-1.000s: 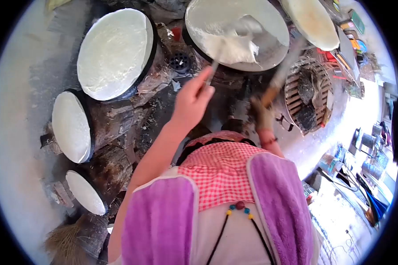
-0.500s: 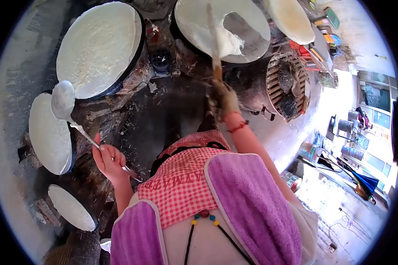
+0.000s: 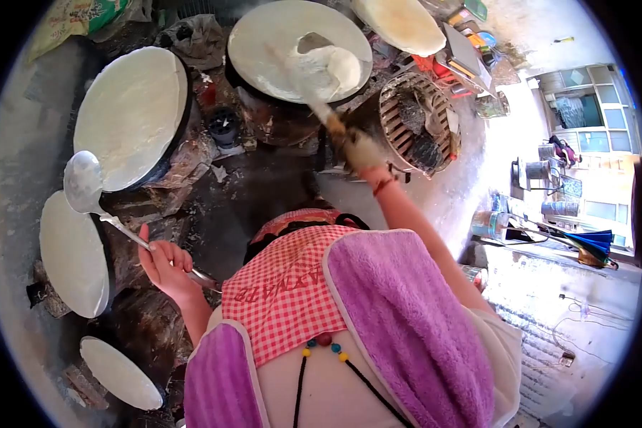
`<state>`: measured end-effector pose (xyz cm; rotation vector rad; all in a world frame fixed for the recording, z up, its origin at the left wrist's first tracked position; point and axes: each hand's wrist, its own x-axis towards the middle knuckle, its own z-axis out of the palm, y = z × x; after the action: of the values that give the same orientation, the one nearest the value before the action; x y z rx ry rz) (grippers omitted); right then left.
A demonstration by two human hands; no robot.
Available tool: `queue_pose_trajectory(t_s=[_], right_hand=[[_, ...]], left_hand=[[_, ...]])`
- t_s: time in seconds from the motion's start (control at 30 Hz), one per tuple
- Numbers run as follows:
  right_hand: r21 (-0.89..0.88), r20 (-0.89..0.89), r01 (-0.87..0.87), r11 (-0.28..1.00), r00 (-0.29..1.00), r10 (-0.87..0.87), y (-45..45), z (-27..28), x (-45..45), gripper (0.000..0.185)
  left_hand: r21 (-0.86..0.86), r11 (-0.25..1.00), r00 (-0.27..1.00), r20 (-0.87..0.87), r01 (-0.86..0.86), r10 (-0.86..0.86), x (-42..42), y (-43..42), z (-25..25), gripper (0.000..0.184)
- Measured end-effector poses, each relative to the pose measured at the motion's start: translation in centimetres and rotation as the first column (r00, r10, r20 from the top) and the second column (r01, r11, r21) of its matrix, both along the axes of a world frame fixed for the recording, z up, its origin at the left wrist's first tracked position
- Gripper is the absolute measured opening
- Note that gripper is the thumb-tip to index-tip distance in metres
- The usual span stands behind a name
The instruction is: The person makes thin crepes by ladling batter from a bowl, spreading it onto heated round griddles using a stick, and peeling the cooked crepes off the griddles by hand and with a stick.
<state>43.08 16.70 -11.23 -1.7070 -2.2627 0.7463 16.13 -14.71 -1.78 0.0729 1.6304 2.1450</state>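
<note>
My left hand (image 3: 167, 267) is closed around the handle of a metal ladle (image 3: 83, 180). The ladle's bowl, coated with whitish batter, hangs between two griddles. In my right hand (image 3: 364, 151), which looks gloved, is the handle of a long wooden spreader (image 3: 324, 114); its far part is smeared by motion over a round griddle. Pale batter (image 3: 271, 46) covers most of that griddle, with a thicker white lump (image 3: 344, 69) near its right side. Next to the lump, a small grey patch (image 3: 312, 44) of bare griddle shows.
More round griddles with pale sheets stand at left: a large one (image 3: 132, 118), one below (image 3: 73, 253), a smaller one (image 3: 121, 372). Another sheet (image 3: 399, 25) lies at upper right. A slatted round drum (image 3: 392, 128) stands beside my right hand. A folding frame (image 3: 549, 235) is far right.
My right hand has swung slightly right and down with the spreader. The bare grey patch has shrunk as batter spread over it. The whole view has shifted; my left hand still holds the ladle.
</note>
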Motion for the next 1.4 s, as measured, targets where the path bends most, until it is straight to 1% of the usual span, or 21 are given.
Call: queue_pose_trajectory(t_s=[0.1,0.13,0.2,0.27,0.33,0.4,0.43,0.5,0.6,0.63,0.67,0.73,0.77,0.83,0.97,1.07,1.13,1.2,1.27,1.33,1.4], right_hand=[[-0.092,-0.148,0.166,0.982,0.973,-0.179,1.0,-4.8,5.9,0.054],[-0.285,-0.069,0.257,0.923,0.955,-0.288,1.7,0.8,5.4,0.054],[-0.357,-0.126,0.248,0.901,0.943,-0.309,7.1,-1.3,8.4,0.043],[-0.121,0.042,0.129,0.984,0.991,-0.125,13.0,-3.4,9.6,0.043],[-0.114,-0.077,0.044,0.993,0.996,-0.053,17.4,-5.3,9.6,0.041],[-0.551,-0.097,0.043,0.833,0.988,-0.116,19.0,1.5,5.6,0.042],[-0.575,-0.106,0.035,0.817,0.987,-0.117,19.0,3.2,4.4,0.042],[-0.780,-0.230,-0.109,0.616,0.966,-0.121,18.8,5.9,2.9,0.048],[-0.703,-0.356,-0.320,0.635,0.932,0.076,19.0,7.8,3.0,0.052],[-0.537,-0.459,-0.373,0.757,0.882,0.109,19.0,6.5,4.1,0.050],[-0.534,-0.471,-0.379,0.756,0.876,0.106,19.1,6.0,5.8,0.050],[-0.506,-0.736,-0.266,0.820,0.629,-0.250,17.9,6.2,9.0,0.050],[-0.490,-0.746,-0.278,0.826,0.623,-0.233,17.3,5.3,9.4,0.050],[-0.627,-0.719,-0.146,0.765,0.487,-0.496,15.0,2.2,10.1,0.050],[-0.578,-0.670,-0.215,0.787,0.675,-0.308,10.6,-0.6,2.6,0.054],[-0.663,-0.661,-0.260,0.702,0.643,-0.387,10.7,3.6,2.7,0.057],[-0.618,-0.694,-0.261,0.742,0.625,-0.358,10.5,3.5,4.1,0.059],[-0.625,-0.766,-0.133,0.769,0.293,-0.572,9.8,0.8,3.5,0.060],[-0.603,-0.751,-0.101,0.792,0.409,-0.519,8.3,-0.3,1.1,0.058],[-0.572,-0.650,-0.108,0.813,0.664,-0.369,8.4,0.9,-1.5,0.055],[-0.506,-0.623,-0.135,0.852,0.740,-0.253,9.9,1.8,-0.8,0.054]], left_hand=[[-0.019,0.999,0.999,0.010,-0.039,0.039,1.8,1.0,0.2,0.035],[-0.032,0.998,0.998,0.000,-0.058,0.058,2.6,1.3,0.3,0.035],[-0.045,0.996,0.997,-0.024,-0.076,0.075,4.4,2.5,0.4,0.035],[-0.090,0.988,0.992,-0.041,-0.122,0.119,6.9,4.1,0.6,0.037],[-0.117,0.977,0.984,-0.035,-0.176,0.173,10.0,6.1,1.0,0.037],[-0.136,0.968,0.977,-0.047,-0.212,0.207,11.8,8.6,0.9,0.036],[-0.105,0.976,0.981,-0.039,-0.192,0.189,12.7,9.3,0.6,0.036],[-0.069,0.984,0.986,-0.021,-0.164,0.163,14.3,10.7,1.2,0.035],[-0.126,0.967,0.976,-0.034,-0.220,0.217,16.3,13.4,4.1,0.034],[-0.115,0.967,0.974,-0.054,-0.226,0.221,16.5,13.4,4.2,0.035],[-0.115,0.967,0.973,-0.068,-0.226,0.219,16.4,13.2,4.3,0.035],[-0.116,0.972,0.976,-0.103,-0.205,0.194,16.1,12.9,4.3,0.035],[-0.098,0.972,0.973,-0.110,-0.214,0.204,15.7,13.1,3.9,0.035],[-0.122,0.978,0.985,-0.073,-0.167,0.159,14.7,12.9,3.0,0.033],[-0.113,0.991,0.996,0.032,-0.078,0.082,12.4,13.6,1.2,0.033],[-0.124,0.990,0.998,0.014,-0.060,0.062,11.1,12.4,2.1,0.033],[-0.111,0.992,0.997,-0.054,-0.057,0.051,9.8,10.2,2.0,0.034],[-0.189,0.979,0.992,-0.109,-0.078,0.058,8.9,8.7,1.7,0.035],[-0.210,0.975,0.997,-0.059,-0.068,0.056,7.9,7.4,0.6,0.035],[-0.226,0.973,0.999,0.001,-0.045,0.046,7.8,6.9,0.4,0.035],[-0.230,0.973,0.998,0.055,0.005,0.008,7.6,7.9,1.2,0.037]])
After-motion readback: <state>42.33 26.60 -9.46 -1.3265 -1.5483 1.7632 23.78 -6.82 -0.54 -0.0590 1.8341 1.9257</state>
